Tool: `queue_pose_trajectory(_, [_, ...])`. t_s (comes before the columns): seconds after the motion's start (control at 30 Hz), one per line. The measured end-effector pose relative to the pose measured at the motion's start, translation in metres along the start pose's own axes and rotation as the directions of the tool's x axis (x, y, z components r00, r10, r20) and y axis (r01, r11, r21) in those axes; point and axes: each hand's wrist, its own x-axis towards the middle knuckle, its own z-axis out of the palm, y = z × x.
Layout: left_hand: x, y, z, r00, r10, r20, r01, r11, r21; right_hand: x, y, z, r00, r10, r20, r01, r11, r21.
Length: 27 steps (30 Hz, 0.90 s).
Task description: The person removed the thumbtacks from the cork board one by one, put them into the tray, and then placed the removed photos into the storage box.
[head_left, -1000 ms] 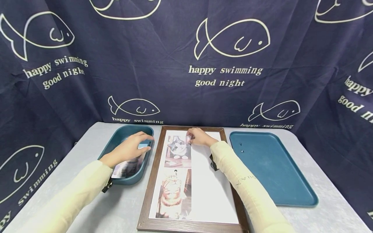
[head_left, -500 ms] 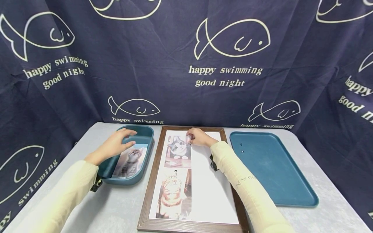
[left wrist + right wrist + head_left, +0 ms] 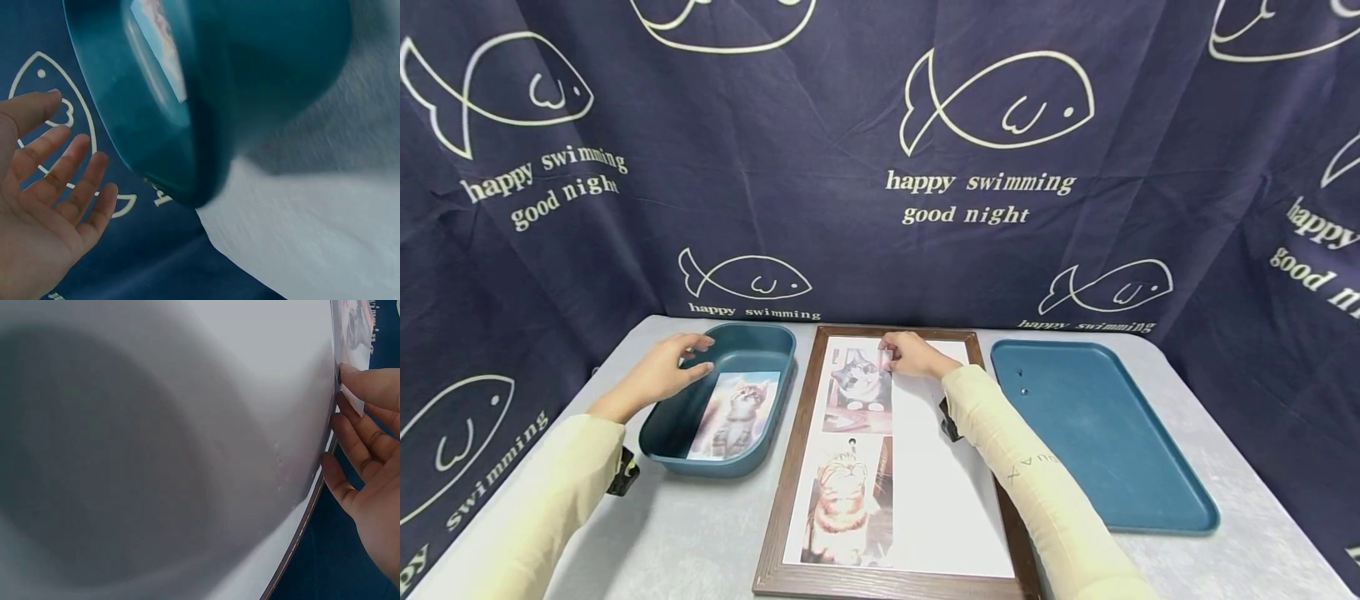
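My right hand (image 3: 917,354) is at the top of a white board (image 3: 951,492) in a brown frame (image 3: 790,467). It pinches the upper right corner of a grey-and-white cat photo (image 3: 859,392); in the right wrist view the thumb (image 3: 369,384) lies over the photo's corner, fingers behind. Below that photo is an orange tabby photo (image 3: 842,512) with a small round-headed pin (image 3: 852,442) at its top. My left hand (image 3: 658,375) is held with spread, relaxed fingers over the left side of a blue bin (image 3: 722,468), holding nothing. Inside the bin lies a kitten photo (image 3: 737,417).
A shallow blue tray (image 3: 1097,442) sits to the right of the frame, with a few tiny items (image 3: 1024,391) near its upper left. Behind the grey table (image 3: 647,533) hangs a dark blue fish-print curtain (image 3: 820,167).
My left hand has drawn back leftward from above the bin's right side, uncovering the kitten photo. My right hand stays on the corner of the grey-and-white cat photo.
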Motion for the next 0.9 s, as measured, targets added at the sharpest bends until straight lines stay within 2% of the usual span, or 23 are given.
queue_pose_trajectory(0.2, [-0.004, -0.016, -0.002, 0.999, -0.044, -0.023, 0.044, 0.999, 0.016, 0.000, 0.001, 0.001, 1.000, -0.009, -0.001, 0.009, 1.000, 0.001])
queue_pose_trajectory(0.33, [-0.006, -0.025, -0.004, 0.997, -0.074, -0.036, 0.075, 0.997, 0.011, -0.001, 0.000, -0.001, 1.000, 0.019, 0.013, -0.019, 1.000, 0.013])
queue_pose_trajectory(0.5, [-0.008, -0.031, -0.005, 0.991, -0.134, -0.012, 0.134, 0.991, 0.008, -0.003, 0.000, -0.002, 1.000, 0.028, 0.002, -0.028, 0.999, 0.044])
queue_pose_trajectory(0.63, [-0.011, -0.036, -0.005, 0.984, -0.177, 0.017, 0.177, 0.984, 0.018, -0.003, 0.000, -0.002, 1.000, 0.005, -0.004, -0.005, 0.998, 0.061])
queue_pose_trajectory(0.9, [-0.017, -0.040, -0.007, 0.965, -0.241, 0.101, 0.241, 0.971, 0.016, -0.004, 0.000, 0.000, 0.999, -0.016, -0.042, 0.019, 0.997, 0.077])
